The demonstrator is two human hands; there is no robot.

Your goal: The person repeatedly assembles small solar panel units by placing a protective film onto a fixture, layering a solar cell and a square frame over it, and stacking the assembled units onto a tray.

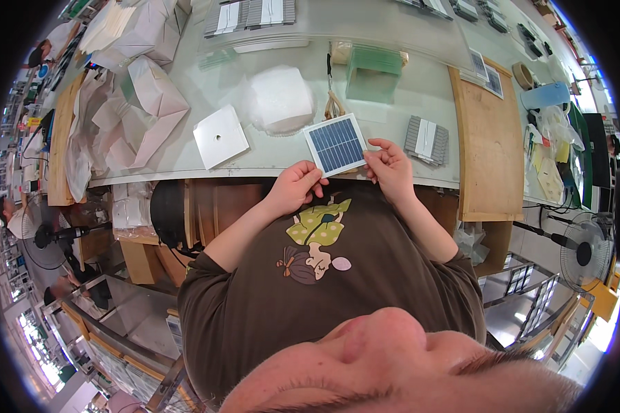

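Observation:
Between my two hands is a small solar panel [335,144], dark blue cells in a white frame, tilted at the table's front edge. My left hand [300,186] pinches its lower left corner. At the right edge my right hand [390,167] has thumb and fingers closed on the frame. Just beyond the panel lies a brown-handled tool [334,104], partly hidden. A white square plate with a small hole [220,137] rests to the left, near a rounded pile of thin white sheets [280,100]. Green clear plates [374,73] stand behind the panel.
At right lie a bundle of grey strips [427,140] and a wooden board [490,151]. Crumpled white paper bags [134,120] cover the left side. A clear sheet [337,27] spans the back. Fans [584,251] and co-workers [54,45] are farther off.

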